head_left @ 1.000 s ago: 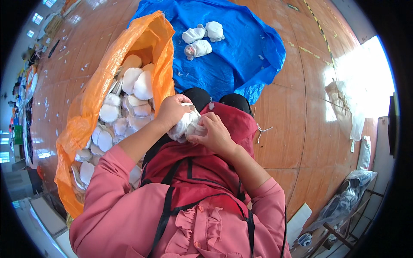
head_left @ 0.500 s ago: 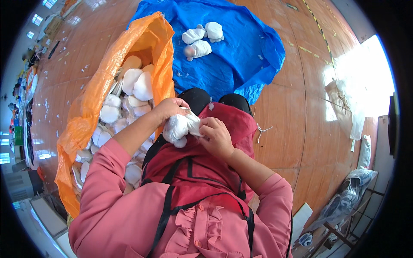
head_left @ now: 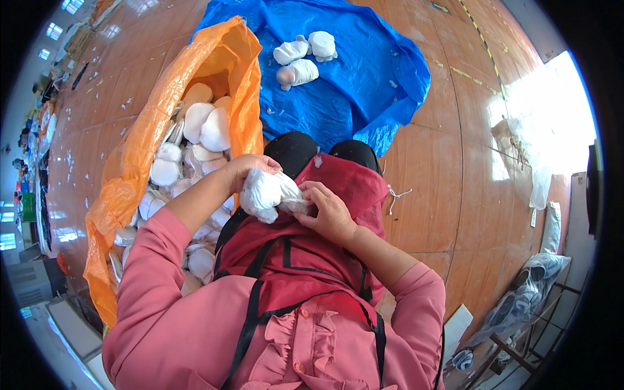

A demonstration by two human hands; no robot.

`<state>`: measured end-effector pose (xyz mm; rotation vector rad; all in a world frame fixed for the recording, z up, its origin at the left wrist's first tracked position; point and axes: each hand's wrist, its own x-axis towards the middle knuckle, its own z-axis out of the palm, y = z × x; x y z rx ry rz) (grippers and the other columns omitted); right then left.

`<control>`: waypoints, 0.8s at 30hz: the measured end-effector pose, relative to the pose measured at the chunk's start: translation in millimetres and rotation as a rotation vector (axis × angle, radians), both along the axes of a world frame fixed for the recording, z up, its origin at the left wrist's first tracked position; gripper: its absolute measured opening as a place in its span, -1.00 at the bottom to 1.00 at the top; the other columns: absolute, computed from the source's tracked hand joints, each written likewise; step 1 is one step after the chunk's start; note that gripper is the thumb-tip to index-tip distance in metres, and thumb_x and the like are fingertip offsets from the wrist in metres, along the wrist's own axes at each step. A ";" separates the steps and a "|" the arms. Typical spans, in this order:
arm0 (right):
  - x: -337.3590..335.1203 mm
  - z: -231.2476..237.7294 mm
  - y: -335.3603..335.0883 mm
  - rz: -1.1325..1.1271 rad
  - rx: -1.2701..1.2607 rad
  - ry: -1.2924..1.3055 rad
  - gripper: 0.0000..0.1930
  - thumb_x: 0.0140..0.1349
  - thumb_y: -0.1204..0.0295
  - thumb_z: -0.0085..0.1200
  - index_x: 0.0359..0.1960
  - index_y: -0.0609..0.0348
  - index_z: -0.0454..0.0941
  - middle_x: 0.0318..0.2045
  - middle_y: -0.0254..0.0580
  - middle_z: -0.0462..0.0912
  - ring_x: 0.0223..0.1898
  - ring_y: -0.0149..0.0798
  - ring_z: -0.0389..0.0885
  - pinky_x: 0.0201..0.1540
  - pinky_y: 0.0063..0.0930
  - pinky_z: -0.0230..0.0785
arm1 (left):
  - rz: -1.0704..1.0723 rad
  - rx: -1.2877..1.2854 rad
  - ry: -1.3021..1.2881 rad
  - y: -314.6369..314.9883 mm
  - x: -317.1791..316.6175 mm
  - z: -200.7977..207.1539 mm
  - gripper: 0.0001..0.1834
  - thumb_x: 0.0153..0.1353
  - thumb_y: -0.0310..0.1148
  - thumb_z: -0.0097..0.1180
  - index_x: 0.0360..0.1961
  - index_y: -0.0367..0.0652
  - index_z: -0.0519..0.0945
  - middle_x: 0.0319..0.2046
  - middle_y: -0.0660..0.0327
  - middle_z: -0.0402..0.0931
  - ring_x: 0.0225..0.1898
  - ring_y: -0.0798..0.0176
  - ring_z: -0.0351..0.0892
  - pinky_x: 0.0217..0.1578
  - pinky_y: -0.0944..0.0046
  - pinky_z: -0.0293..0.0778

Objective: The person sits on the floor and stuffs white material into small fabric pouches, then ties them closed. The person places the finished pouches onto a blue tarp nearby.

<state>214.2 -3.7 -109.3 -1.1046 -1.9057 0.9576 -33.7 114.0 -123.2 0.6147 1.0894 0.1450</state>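
Both hands are closed on a white cloth bundle (head_left: 261,194), left hand (head_left: 252,166) at its far edge, right hand (head_left: 330,213) at its right end, seemingly to steady it over the red apron (head_left: 351,185), while the orange sack (head_left: 138,156) gapes at the left, probably for easy reach.

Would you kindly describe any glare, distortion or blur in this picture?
Head view: white glare washes out the upper right side; head view: seams of the shiny brown floor bend visibly; head view: a blurred patch covers the left end of one white cloth bundle on the blue plastic sheet, while the bare left hand and bare right hand look fairly sharp.
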 end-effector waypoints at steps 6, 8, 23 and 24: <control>-2.2 -8.7 -4.9 -0.093 -0.154 0.066 -0.67 0.08 0.42 0.32 -0.21 0.22 0.43 -0.27 -0.13 0.57 -0.32 -0.15 0.58 -0.26 -0.37 0.47 | 0.082 0.002 -0.114 -5.6 -6.6 15.6 -0.58 0.33 -0.19 0.12 0.13 -0.14 0.45 -0.07 0.15 0.60 -0.10 0.19 0.63 -0.02 0.14 0.53; -1.4 -14.5 -4.7 -0.134 -0.330 0.201 -0.71 0.13 0.43 0.30 -0.22 0.21 0.43 -0.37 -0.23 0.57 -0.39 -0.31 0.54 -0.32 -0.45 0.42 | 0.186 0.028 -0.213 -14.0 -6.0 41.3 -0.53 0.34 -0.13 0.11 0.18 -0.11 0.42 -0.02 0.17 0.56 -0.03 0.20 0.59 0.04 0.14 0.49; -1.2 -29.5 17.9 -0.197 -0.605 0.359 -0.82 0.18 0.41 0.26 -0.39 0.14 0.48 -0.52 -0.43 0.50 -0.46 -0.55 0.41 -0.43 -0.56 0.30 | -0.418 1.361 0.188 -29.2 31.8 73.8 -0.21 -0.22 -0.38 0.51 0.14 -0.02 0.47 -0.06 0.09 0.47 0.03 0.00 0.50 0.07 0.13 0.43; -2.1 -36.1 18.1 -0.223 -0.582 0.311 -0.81 0.18 0.39 0.26 -0.41 0.14 0.48 -0.54 -0.42 0.50 -0.47 -0.55 0.41 -0.44 -0.55 0.29 | -0.469 1.359 0.201 -26.5 34.8 73.2 -0.27 -0.20 -0.37 0.51 0.09 -0.03 0.49 -0.12 0.10 0.48 -0.01 0.01 0.52 0.03 0.12 0.44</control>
